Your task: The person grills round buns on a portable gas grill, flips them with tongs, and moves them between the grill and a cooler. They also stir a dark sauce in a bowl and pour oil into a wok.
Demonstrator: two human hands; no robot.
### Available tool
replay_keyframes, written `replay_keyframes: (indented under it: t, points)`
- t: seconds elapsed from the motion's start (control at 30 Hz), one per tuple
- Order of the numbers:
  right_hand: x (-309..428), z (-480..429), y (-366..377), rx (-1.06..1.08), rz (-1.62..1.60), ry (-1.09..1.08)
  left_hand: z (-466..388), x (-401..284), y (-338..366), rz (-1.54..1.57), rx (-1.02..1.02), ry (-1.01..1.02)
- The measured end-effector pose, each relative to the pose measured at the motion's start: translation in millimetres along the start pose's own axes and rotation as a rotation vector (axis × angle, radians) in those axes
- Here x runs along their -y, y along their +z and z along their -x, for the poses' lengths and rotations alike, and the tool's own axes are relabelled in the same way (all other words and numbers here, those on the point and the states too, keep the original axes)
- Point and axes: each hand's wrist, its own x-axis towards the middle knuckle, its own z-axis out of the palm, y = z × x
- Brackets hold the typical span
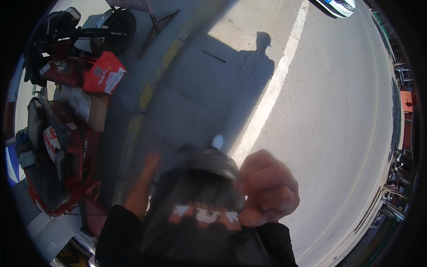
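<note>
My right hand (267,188) is raised close in front of my chest at the right, its fingers curled in. I see nothing held in it. Down at my left side, my left hand (152,162) is blurred, and its fingers cannot be made out. Between the two hands is my dark shirt (196,240), which bears a cartoon mouse print. One white shoe (217,142) shows beyond the shirt, on shaded grey pavement (190,110). Neither hand visibly touches anything around it.
A red cargo tricycle (75,173) stands at the left, with a cardboard box (98,111) and a red bag (104,73) at its front. A worn yellow kerb (146,95) runs beside it. Right of me lies a white road line (275,86); a white car (342,7) is ahead.
</note>
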Motion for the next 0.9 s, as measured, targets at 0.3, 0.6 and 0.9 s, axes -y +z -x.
replay_keyframes:
  t: [0.3, 0.6, 0.9]
  points:
    - [-261, -134, -27, 0.457, 0.127, 0.370, -84, -182, 52, -0.004, -0.140, 0.056]
    - [-525, -321, -57, 0.348, 0.393, 0.890, -312, -499, 31, -0.178, 0.037, -0.025]
    - [-759, -544, -75, 0.284, 0.346, 0.869, -425, -1032, 32, 0.342, 0.075, 0.381]
